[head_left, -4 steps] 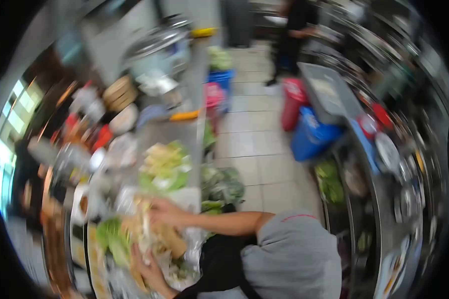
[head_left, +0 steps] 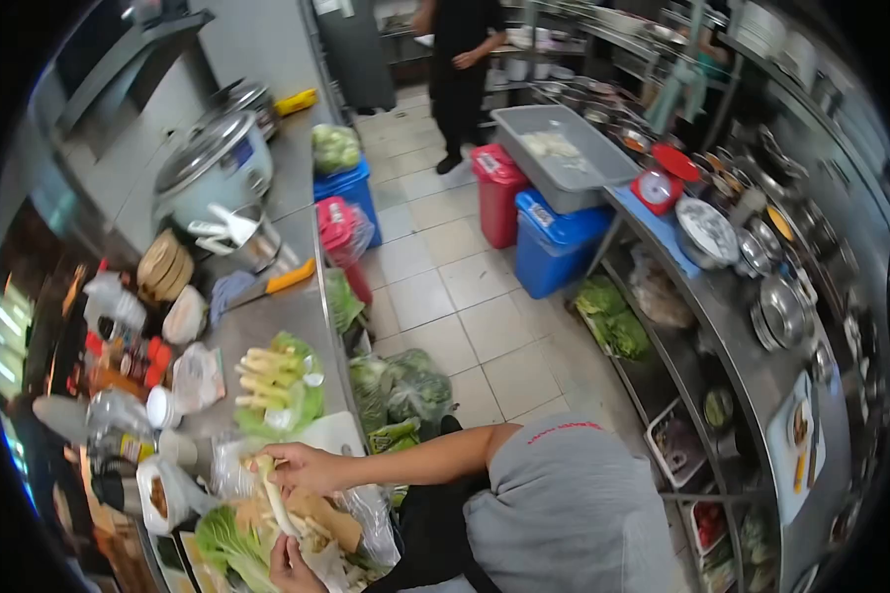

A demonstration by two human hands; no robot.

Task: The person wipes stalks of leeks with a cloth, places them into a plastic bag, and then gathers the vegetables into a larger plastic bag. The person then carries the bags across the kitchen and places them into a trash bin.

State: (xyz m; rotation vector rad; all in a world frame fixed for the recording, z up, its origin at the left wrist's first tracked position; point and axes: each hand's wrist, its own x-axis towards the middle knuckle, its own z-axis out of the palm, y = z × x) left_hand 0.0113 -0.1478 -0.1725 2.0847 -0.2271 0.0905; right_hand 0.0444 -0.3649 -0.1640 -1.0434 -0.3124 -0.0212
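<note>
My right hand [head_left: 302, 466] grips the upper end of a long, pale stalk [head_left: 279, 506], its fingers wrapped around it. The lower end of that stalk is in my left hand [head_left: 292, 569], between thumb and fingers. Under and around both hands lie brown paper-like wrapping [head_left: 331, 519], clear plastic and pale scraps. A large green leaf vegetable [head_left: 229, 544] sits left of my left hand. Beyond my right hand, pale yellow stalks [head_left: 267, 379] are stacked on green leaves [head_left: 307, 403], beside a white cutting board [head_left: 334, 435].
On the steel counter [head_left: 292, 296] are a yellow-handled knife [head_left: 289, 277], a metal pot [head_left: 250, 242], a rice cooker [head_left: 213, 168] and bottles. Bagged greens [head_left: 415, 385] stand on the tiled floor. Across the aisle are bins, a grey tub [head_left: 564, 178] and shelves. A person [head_left: 460, 69] stands far off.
The view has swung and steadied, so the room sits further left and sharper. Both hands remain at the pale stalk, which now shows more clearly between them.
</note>
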